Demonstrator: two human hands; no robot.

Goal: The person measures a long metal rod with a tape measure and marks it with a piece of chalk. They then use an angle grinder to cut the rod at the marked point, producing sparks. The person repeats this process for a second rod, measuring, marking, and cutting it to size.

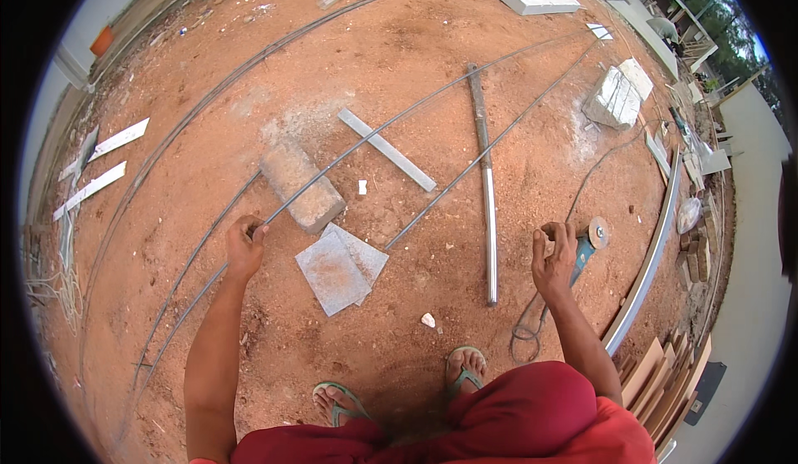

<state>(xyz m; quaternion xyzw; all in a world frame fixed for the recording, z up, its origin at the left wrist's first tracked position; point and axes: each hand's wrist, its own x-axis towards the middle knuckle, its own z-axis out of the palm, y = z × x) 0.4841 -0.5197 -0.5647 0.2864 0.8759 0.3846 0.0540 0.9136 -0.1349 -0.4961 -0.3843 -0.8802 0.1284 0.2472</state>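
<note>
My left hand (246, 248) is closed around a long thin steel rod (328, 167), which runs from the lower left up to the far right over the reddish ground. My right hand (555, 260) is raised with its fingers loosely curled and a gap at the thumb; nothing shows in it. Just beyond that hand lies a blue angle grinder (585, 252) with a round disc, its cord looping on the dirt. Under the rod, ahead of my left hand, sits a dusty concrete block (303, 188). Two square grey tiles (335, 273) overlap beside the block.
A metal bar (487, 198) and a flat grey strip (387, 150) lie ahead. A second rod (465, 171) ends near the tiles. White blocks (617, 97) stand at the far right. Along the right edge are a long metal profile (647, 273) and stacked boards (665, 373).
</note>
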